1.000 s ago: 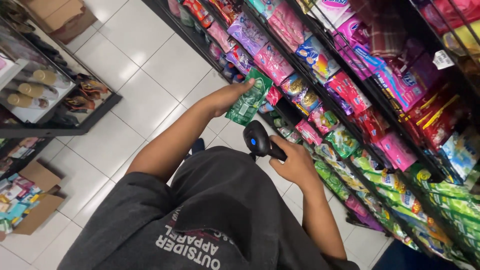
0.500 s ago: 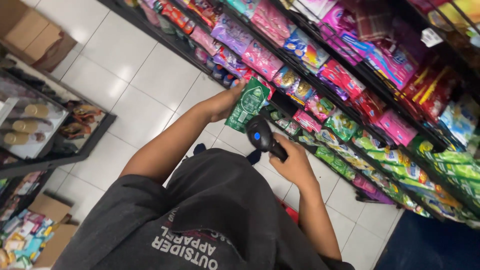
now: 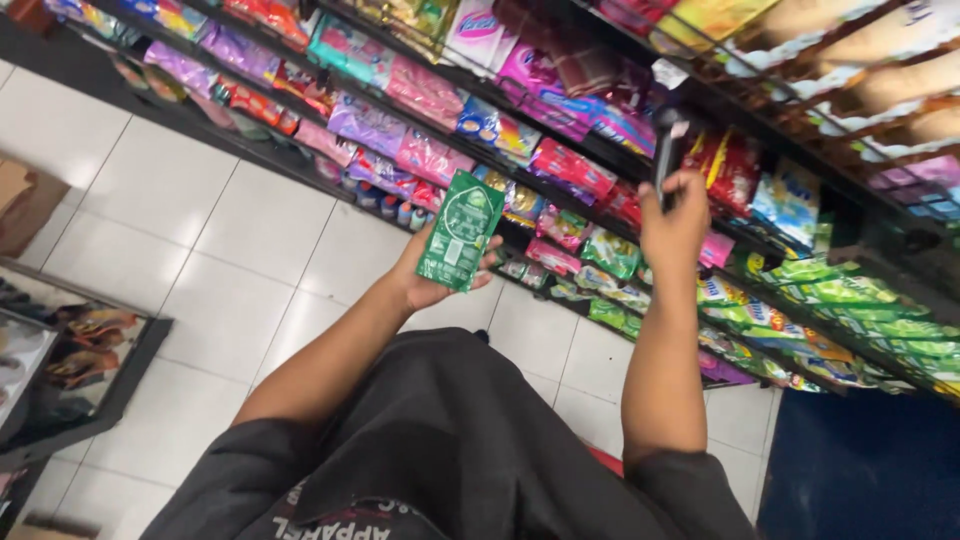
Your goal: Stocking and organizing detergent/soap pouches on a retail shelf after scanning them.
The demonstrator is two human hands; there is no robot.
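My left hand (image 3: 432,277) holds a green flat packet (image 3: 459,231) upright in front of the lower shelves. My right hand (image 3: 676,219) is raised higher and grips a black handheld scanner (image 3: 668,152), which points up toward the pink and red packets on the shelf. The two hands are well apart. My dark grey shirt (image 3: 450,450) fills the bottom of the view.
Long store shelves (image 3: 560,150) packed with colourful sachets and packets run across the top and right. White tiled floor (image 3: 200,230) lies to the left. A dark display case (image 3: 70,350) stands at the left edge, a cardboard box (image 3: 25,200) beyond it, a blue mat (image 3: 860,470) at bottom right.
My right hand has lifted the scanner from beside the green packet up toward the upper shelf. The left hand still holds the packet, now turned more upright. The view has tilted up.
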